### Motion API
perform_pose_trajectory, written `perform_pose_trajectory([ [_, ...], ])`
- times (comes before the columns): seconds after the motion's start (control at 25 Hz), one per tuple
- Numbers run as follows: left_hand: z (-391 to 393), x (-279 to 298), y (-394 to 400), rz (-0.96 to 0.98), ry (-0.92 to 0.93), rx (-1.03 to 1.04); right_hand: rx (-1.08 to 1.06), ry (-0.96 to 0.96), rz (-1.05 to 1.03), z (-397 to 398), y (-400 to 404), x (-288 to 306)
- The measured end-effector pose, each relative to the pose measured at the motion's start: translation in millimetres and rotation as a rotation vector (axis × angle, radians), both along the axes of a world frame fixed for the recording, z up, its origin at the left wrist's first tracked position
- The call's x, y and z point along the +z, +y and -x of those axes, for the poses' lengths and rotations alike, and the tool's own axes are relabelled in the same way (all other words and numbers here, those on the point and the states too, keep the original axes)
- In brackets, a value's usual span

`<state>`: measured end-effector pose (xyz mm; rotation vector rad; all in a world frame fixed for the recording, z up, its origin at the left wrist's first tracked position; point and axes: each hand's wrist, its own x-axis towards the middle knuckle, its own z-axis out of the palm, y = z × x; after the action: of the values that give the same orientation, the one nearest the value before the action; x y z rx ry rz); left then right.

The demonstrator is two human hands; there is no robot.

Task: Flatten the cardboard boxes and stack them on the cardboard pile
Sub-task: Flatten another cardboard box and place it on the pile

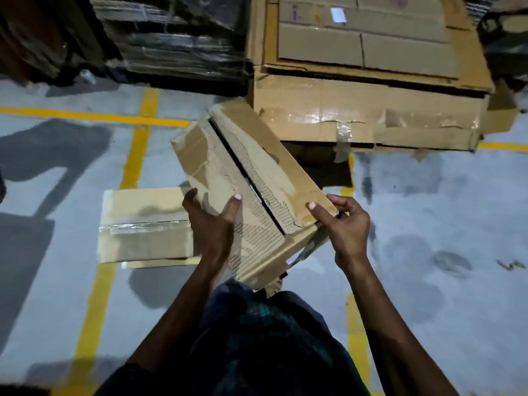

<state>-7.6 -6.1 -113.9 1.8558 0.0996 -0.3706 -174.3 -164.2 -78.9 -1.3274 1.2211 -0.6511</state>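
Fingers (197,200) of left hand (210,224): curled round near left edge of cardboard box (248,184), thumb pressed flat on top face. Fingers of right hand (344,221): pinching near right corner of same box, thumb on top face, remaining fingers curled below the edge and partly hidden.

Box position: held in the air between both hands, above the person's lap, tilted with far end higher and rotated toward the left. Top flaps closed but parted along a dark centre seam. Surface paper torn away on both flaps, corrugation exposed. Brown tape remnant on the far left corner. Loose tape strip hanging under the near right corner.

Below and left of box: flattened carton (144,224) lying on the grey floor (428,210), clear tape along its centre, right end hidden behind the left hand and the box.

Floor markings: yellow lines (137,155) crossing left of the box.

Beyond box: cardboard pile (368,115) of large flat sheets, front edge taped and torn, near the far end of the held box. Contact between them: cannot tell.

Far left: dark wrapped stack (171,38), detail indistinct.
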Motion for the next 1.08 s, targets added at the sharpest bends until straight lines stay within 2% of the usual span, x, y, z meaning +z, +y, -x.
perform_pose_trajectory([
  [0.12,11.2,-28.6,-7.4,-0.146,-0.011,-0.03,-0.106,0.039,-0.055,22.0,0.9,-25.4],
  [0.28,38.9,-64.0,-18.2,-0.136,0.049,-0.002,-0.1,0.144,-0.051,34.7,-6.9,-56.6],
  [0.44,45.0,-82.0,-49.8,-0.227,0.1,-0.112,-0.188,0.218,-0.143,51.4,-26.1,-103.9],
  [0.56,38.0,-127.0,-76.3,-0.305,0.125,-0.269,-0.263,0.232,-0.179,56.3,-42.2,-159.9],
  [0.72,26.6,-219.7,-126.2,-0.275,0.204,-0.366,-0.332,0.234,-0.142,47.4,-58.3,-242.8],
  [0.88,23.5,-327.4,-147.8,-0.26,0.177,-0.452,-0.388,0.258,-0.105,36.6,-55.8,-347.3],
  [1.0,16.2,-403.4,-159.4,-0.267,0.159,-0.463,-0.529,0.212,-0.236,45.7,-49.4,-430.0],
  [1.08,18.3,-443.0,-165.6,-0.294,0.241,-0.428,-0.575,0.219,-0.374,56.4,-46.9,-478.7],
])
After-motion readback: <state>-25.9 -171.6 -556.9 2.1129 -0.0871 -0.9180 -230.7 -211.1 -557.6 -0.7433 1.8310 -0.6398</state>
